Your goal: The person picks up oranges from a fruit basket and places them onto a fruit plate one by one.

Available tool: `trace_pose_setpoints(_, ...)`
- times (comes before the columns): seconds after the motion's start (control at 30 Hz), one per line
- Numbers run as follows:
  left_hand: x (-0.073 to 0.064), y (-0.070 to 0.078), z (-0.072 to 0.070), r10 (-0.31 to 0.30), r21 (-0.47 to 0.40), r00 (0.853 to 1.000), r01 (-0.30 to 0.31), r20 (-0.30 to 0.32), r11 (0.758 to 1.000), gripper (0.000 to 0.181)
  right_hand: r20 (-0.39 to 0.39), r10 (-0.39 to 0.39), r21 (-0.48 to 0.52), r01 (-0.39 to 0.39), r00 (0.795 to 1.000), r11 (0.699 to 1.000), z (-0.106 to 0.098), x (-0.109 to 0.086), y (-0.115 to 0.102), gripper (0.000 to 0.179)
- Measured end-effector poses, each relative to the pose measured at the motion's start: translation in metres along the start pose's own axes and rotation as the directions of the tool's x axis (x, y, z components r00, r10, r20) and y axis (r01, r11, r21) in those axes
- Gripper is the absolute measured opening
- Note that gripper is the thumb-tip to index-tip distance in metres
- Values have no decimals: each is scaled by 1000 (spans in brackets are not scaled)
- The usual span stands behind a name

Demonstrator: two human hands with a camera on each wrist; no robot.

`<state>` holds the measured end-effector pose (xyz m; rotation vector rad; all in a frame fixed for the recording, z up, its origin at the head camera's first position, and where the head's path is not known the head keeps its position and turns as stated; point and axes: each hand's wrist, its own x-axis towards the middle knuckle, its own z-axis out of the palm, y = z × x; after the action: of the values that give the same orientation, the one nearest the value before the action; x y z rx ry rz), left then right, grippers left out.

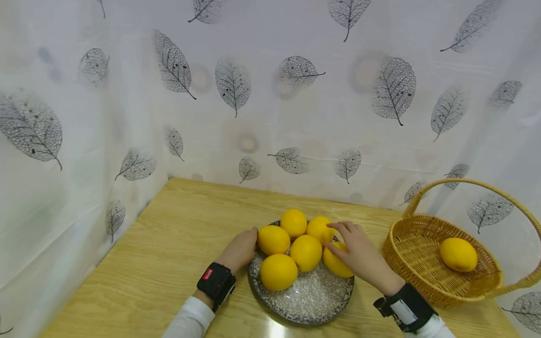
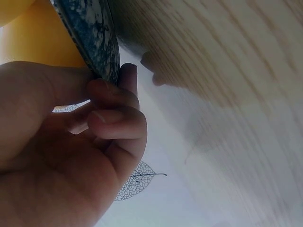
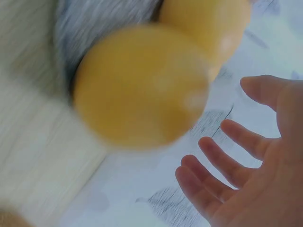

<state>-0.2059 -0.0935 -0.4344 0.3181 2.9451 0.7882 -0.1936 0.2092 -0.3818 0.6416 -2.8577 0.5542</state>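
A round speckled grey plate (image 1: 313,300) with a dark rim carries several yellow lemons (image 1: 306,253), grouped toward its far side. My left hand (image 1: 240,249) holds the plate's left edge. In the left wrist view, the thumb and curled fingers (image 2: 116,120) pinch the plate's rim (image 2: 94,33). Over the plate's right side reaches my right hand (image 1: 359,253), fingers spread apart and nothing gripped. Nearest to it is the rightmost lemon (image 1: 335,264), partly covered by the hand in the head view. The right wrist view shows a lemon (image 3: 142,87) apart from the fingers (image 3: 241,137).
To the right stands a wicker basket (image 1: 399,270) with a tall arched handle (image 1: 490,184); one lemon (image 1: 458,255) lies inside. Both stand on a light wooden table (image 1: 190,211). A pale curtain (image 1: 262,117) with leaf prints hangs behind and at the sides.
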Motion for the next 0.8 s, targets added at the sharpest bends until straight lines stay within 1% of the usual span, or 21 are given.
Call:
trace_pose_setpoints(0.1, 0, 0, 0, 2, 1, 1000, -2, -3, 1000, 35, 25, 42, -12, -42, 999, 999, -10, 2, 19, 48)
trace_pose_setpoints(0.27, -1, 0, 0, 1, 11, 1000, -1, -8, 1000, 36, 32, 95, -60, -93, 995, 994, -21, 6, 54, 52)
trace_pose_setpoints(0.4, -2, 0, 0, 1, 16, 1000, -1, -7, 1000, 36, 53, 144, -73, -140, 988, 987, -30, 6, 77, 53)
trace_pose_setpoints(0.6, -1, 0, 0, 2, 19, 1000, -2, -7, 1000, 36, 93, 219, -81, -211, 971, 974, -47, 5, 112, 58)
trace_pose_setpoints(0.8, -1, 2, -1, -7, 19, 1000, 7, -1, 1000, 39, 111, 284, -102, -274, 952, 956, -60, -2, 152, 67)
